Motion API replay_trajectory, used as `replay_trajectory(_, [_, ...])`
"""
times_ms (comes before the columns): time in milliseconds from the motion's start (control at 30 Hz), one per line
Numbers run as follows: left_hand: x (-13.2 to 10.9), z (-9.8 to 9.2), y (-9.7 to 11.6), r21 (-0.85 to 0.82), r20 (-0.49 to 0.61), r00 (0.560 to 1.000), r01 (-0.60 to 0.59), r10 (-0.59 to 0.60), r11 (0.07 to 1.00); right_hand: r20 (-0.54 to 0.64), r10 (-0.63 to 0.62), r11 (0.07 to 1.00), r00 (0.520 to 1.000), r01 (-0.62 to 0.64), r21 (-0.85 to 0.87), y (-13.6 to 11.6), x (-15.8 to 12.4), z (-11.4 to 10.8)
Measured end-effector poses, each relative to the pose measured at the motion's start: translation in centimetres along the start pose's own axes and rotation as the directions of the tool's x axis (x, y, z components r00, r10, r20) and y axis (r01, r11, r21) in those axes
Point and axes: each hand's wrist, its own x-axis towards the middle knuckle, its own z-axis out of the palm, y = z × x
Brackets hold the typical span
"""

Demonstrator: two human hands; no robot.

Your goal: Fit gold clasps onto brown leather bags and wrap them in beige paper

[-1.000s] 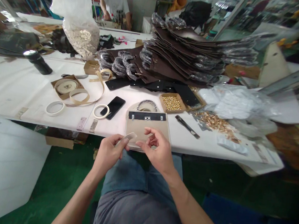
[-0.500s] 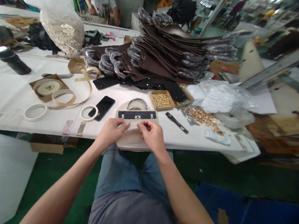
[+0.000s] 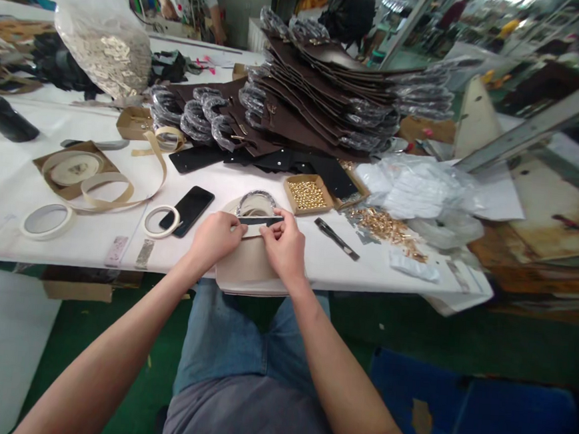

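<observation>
A beige handbag panel or bag [image 3: 246, 266] lies at the table's front edge in front of me, its wrapped handle [image 3: 243, 202] standing at the far side. Across its upper edge runs a black strip [image 3: 268, 221], partly covered by my fingers. A short piece of pale tape [image 3: 254, 230] is stretched over this strip. My left hand [image 3: 216, 239] pinches the tape's left end. The right end sits between the thumb and fingers of my right hand [image 3: 283, 246]. The metal fittings on the black strip are hidden now.
Left of the bag are a phone [image 3: 194, 208], a tape roll [image 3: 161, 221] and another roll [image 3: 47, 221]. To the right lie a utility knife [image 3: 336, 239], a box of gold studs [image 3: 307, 194] and loose gold pieces [image 3: 386, 228]. Behind, brown bag pieces [image 3: 319, 99] are stacked high.
Both hands have moved slightly away from me with the tape, from below the black strip to over it. The fittings that showed before are now covered. The camera view has shifted a little.
</observation>
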Motion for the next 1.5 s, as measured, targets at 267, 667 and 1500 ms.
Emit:
replay_trajectory(267, [0.6, 0.4, 0.3, 0.087, -0.001, 0.999, 0.038, -0.038, 0.996, 0.024, 0.006, 0.996, 1.000, -0.003, -0.094, 0.0, 0.5, 0.1])
replay_trajectory(667, [1.1, 0.7, -0.3, 0.047, 0.000, 0.999, 0.042, -0.042, 0.998, 0.096, -0.167, 0.979, 0.981, 0.177, -0.103, -0.7, -0.5, 0.3])
replay_trajectory(1500, [-2.6, -4.5, 2.1, -0.246, -0.022, 0.999, -0.045, 0.041, 0.968, 0.153, -0.017, 0.958, 0.988, 0.060, -0.281, -1.0, 1.6, 1.2])
